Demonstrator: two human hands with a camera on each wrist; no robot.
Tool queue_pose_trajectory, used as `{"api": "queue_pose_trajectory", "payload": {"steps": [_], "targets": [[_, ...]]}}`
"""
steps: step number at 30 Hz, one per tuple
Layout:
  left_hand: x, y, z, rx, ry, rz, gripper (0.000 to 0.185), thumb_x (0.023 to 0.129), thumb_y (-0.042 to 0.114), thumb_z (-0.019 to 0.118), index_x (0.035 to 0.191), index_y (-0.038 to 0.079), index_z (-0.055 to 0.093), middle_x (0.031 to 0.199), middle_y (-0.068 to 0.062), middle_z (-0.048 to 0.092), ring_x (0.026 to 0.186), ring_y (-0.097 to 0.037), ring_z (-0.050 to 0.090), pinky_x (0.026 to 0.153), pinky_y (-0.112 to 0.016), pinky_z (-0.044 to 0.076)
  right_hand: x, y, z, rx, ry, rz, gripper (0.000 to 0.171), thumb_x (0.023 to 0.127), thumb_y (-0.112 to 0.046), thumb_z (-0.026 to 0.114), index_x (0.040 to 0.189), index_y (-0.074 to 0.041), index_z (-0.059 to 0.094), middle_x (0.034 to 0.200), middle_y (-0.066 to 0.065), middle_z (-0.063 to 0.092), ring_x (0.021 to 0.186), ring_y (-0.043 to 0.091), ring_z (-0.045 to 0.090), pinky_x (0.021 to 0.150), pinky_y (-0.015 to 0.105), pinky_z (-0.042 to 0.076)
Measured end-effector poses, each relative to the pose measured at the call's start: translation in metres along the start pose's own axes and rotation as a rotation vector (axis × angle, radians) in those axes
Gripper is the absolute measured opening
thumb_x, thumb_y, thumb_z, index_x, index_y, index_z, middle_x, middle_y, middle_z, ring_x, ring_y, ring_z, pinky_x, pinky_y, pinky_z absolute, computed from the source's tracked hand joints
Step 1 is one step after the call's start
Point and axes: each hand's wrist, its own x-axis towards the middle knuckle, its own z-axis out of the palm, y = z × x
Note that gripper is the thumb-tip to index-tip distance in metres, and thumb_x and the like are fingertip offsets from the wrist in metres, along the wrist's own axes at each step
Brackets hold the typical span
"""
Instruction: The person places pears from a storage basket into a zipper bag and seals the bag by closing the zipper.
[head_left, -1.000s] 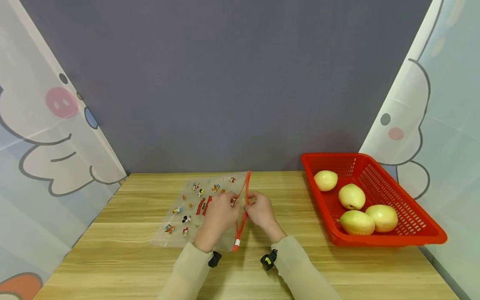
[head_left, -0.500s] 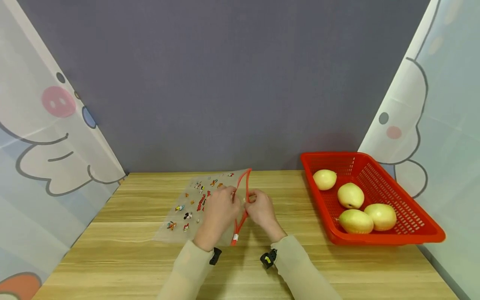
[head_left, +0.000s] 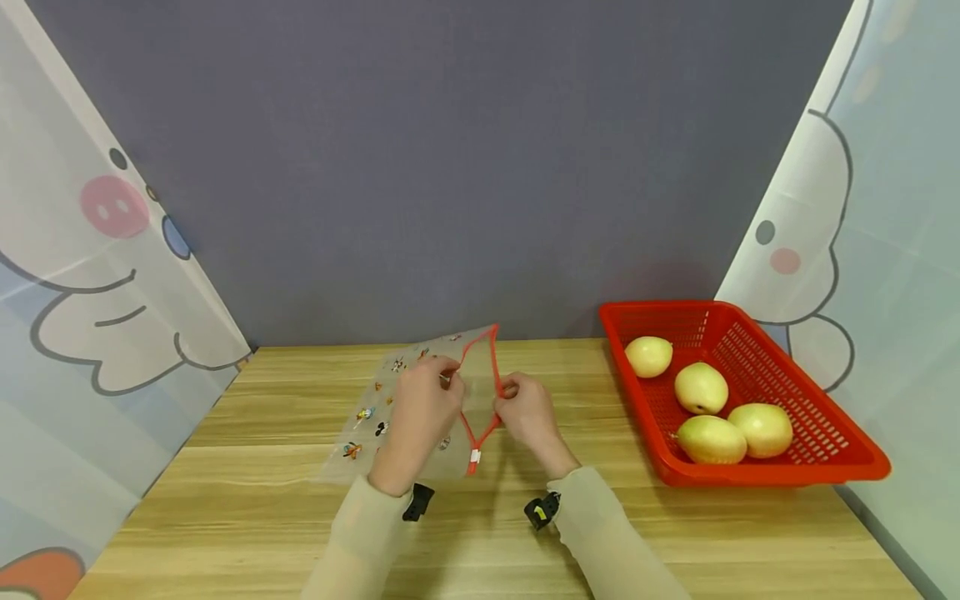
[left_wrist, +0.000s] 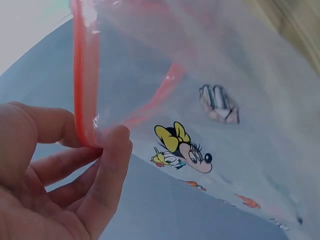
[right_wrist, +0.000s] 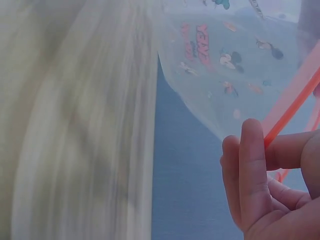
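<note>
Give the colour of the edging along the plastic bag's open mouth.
Red, leaning orange; the edging shows best in the left wrist view.

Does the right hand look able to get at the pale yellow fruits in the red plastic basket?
Probably yes: the fruits lie uncovered in the basket, but the right hand should first release the red rim of the clear plastic bag.

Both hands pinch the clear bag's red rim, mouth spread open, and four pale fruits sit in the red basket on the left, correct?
Not quite: the red basket with the four pale fruits is on the right, as the head view shows. Left hand and right hand pinch the red rim of the open bag.
</note>
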Motion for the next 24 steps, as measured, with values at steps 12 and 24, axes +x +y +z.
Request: {"api": "queue_pose_trajectory", "payload": {"steps": [12,24], "targets": [[0.005,0.001,-0.025,-0.060,0.061,-0.102,0.016,0.086,-0.002,0.064,0.093,0.003,0.077,0.081,-0.008,0.071,0.067,-0.019,0.065,0.059,-0.035,0.055,-0.001,-0.011,-0.016,-0.027,0.000,-0.011,0.017,0.084,0.005,0.067,0.099,0.002,0.074,0.084,0.008,0.070,0.068,0.017,0.065,0.060,0.029,0.058],[0.006,-0.004,-0.045,-0.112,0.072,-0.181,0.014,0.086,0.001,0.063,0.092,0.002,0.075,0.079,-0.009,0.070,0.064,-0.020,0.062,0.054,-0.030,0.050,-0.005,-0.025,-0.037,0.035,0.055,0.008,0.017,0.085,0.003,0.066,0.099,0.004,0.075,0.082,0.011,0.071,0.065,0.017,0.069,0.057,0.025,0.056]]}}
